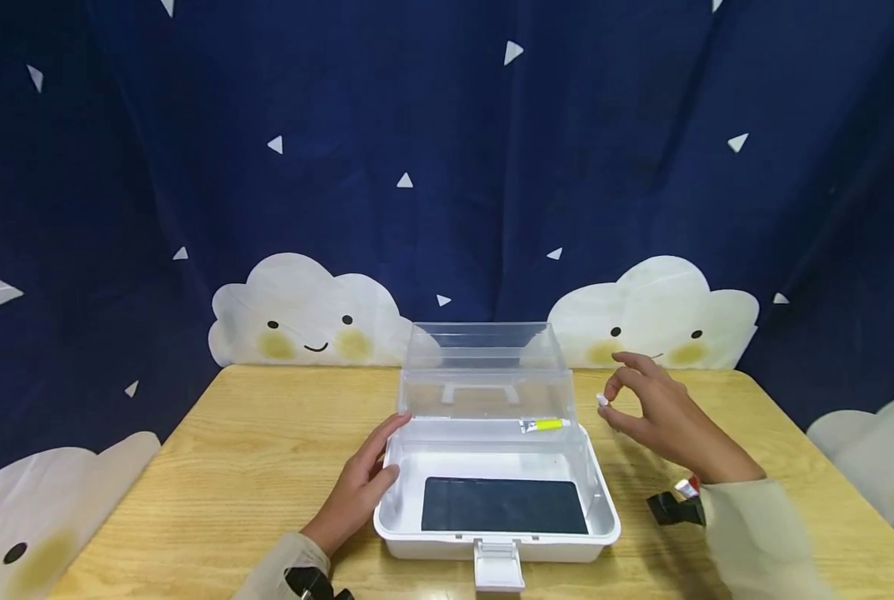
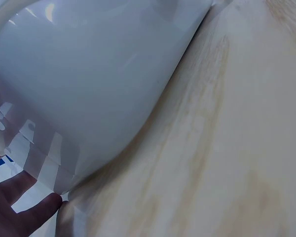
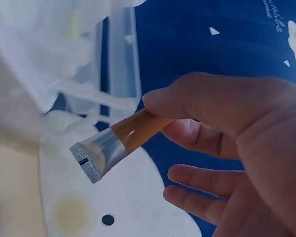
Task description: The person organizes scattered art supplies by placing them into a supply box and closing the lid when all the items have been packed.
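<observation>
A white box (image 1: 610,508) with its clear lid (image 1: 484,392) raised stands on the table. My right hand (image 1: 660,412) pinches a small ochre paint tube (image 3: 133,131) between thumb and index finger, right of the lid; its silver crimped end points away from the fingers in the right wrist view. My left hand (image 1: 360,479) rests against the box's left rim, fingers loosely extended and touching it; in the left wrist view its fingertips (image 2: 39,210) meet the box's side. A yellow paint tube (image 1: 547,425) lies along the box's back edge. A dark flat panel (image 1: 502,504) covers part of the box floor.
A red and white object (image 1: 688,486), partly hidden by the right wrist, is on the table's right side. The box's white latch (image 1: 498,567) hangs down in front. Behind the wooden table (image 1: 282,442) is a dark blue curtain (image 1: 447,167) with clouds.
</observation>
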`<state>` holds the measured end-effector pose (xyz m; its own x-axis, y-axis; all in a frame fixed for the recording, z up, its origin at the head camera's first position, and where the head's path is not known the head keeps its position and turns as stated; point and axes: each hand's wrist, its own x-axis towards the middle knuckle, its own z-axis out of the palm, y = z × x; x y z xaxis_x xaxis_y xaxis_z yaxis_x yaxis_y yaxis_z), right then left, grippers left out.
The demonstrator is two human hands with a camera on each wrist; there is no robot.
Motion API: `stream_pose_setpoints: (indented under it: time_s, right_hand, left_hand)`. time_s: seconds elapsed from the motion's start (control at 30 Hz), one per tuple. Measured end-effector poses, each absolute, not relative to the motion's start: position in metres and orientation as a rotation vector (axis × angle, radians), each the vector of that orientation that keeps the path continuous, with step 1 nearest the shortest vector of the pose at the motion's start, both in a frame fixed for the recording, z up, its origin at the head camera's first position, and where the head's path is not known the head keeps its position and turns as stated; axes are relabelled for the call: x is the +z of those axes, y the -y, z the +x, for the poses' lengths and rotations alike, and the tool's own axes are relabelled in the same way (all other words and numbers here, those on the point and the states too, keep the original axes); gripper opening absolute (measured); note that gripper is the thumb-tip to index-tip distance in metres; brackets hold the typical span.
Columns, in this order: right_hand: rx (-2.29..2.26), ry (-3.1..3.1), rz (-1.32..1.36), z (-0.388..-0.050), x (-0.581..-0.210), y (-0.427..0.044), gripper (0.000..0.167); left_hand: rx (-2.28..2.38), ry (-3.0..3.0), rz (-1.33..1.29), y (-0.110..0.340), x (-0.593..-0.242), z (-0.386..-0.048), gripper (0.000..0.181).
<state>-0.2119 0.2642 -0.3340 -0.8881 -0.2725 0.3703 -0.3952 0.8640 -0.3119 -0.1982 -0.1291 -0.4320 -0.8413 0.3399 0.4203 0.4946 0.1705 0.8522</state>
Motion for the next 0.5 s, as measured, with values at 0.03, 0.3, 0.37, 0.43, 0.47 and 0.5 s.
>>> stream_pose_setpoints:
  time_s: [0.03, 0.3, 0.37, 0.43, 0.47, 0.5]
  right_hand:
    - [0.564, 2.717, 0.504, -0.213, -0.333, -0.263, 0.015]
    - [0.617, 2.625, 0.583, -0.216, -0.327, -0.256, 0.014]
    - [0.631, 2.626, 0.585, -0.216, -0.327, -0.254, 0.014]
    - [0.645, 2.63, 0.583, -0.216, -0.328, -0.253, 0.015]
    - [0.649, 2.635, 0.58, -0.216, -0.327, -0.252, 0.015]
    - [0.652, 2.638, 0.579, -0.216, -0.327, -0.251, 0.015]
  left_hand:
    - [-1.76, 2.297, -0.829, 0.129, -0.432, -0.198, 0.064]
    - [-1.757, 2.308, -0.838, 0.126, -0.432, -0.201, 0.062]
    - [-1.75, 2.31, -0.833, 0.127, -0.436, -0.203, 0.063]
    - [-1.741, 2.316, -0.818, 0.129, -0.442, -0.206, 0.064]
    - [-1.73, 2.318, -0.814, 0.131, -0.446, -0.208, 0.066]
    - [-1.722, 2.32, -0.808, 0.132, -0.45, -0.21, 0.067]
